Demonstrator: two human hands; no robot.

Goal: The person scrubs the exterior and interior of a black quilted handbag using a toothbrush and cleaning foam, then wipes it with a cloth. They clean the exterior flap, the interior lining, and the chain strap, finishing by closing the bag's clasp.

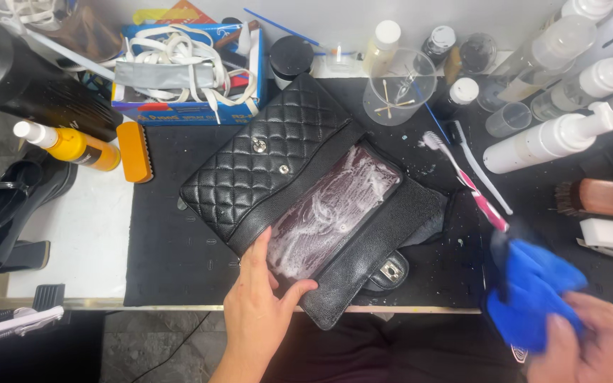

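1. Leftmost, a yellow spray bottle (72, 145) lies beside an orange brush (135, 151).
2. The left hand (260, 312), fingers spread flat, presses the foam-smeared lining of the open black quilted handbag (299, 191) (mid-mat).
3. The right hand (587, 344), blurred, seemingly grips a blue cloth (530, 291).

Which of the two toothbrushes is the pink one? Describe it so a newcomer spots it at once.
Start at the open black quilted bag in the middle of the black mat, then look right past its foamy lining. Two toothbrushes lie side by side there; the pink toothbrush is the one nearer the bag, with a pink-and-white handle and foam on its bristles, running down toward the blue cloth. Its neighbour, the white toothbrush, has dark bristles.
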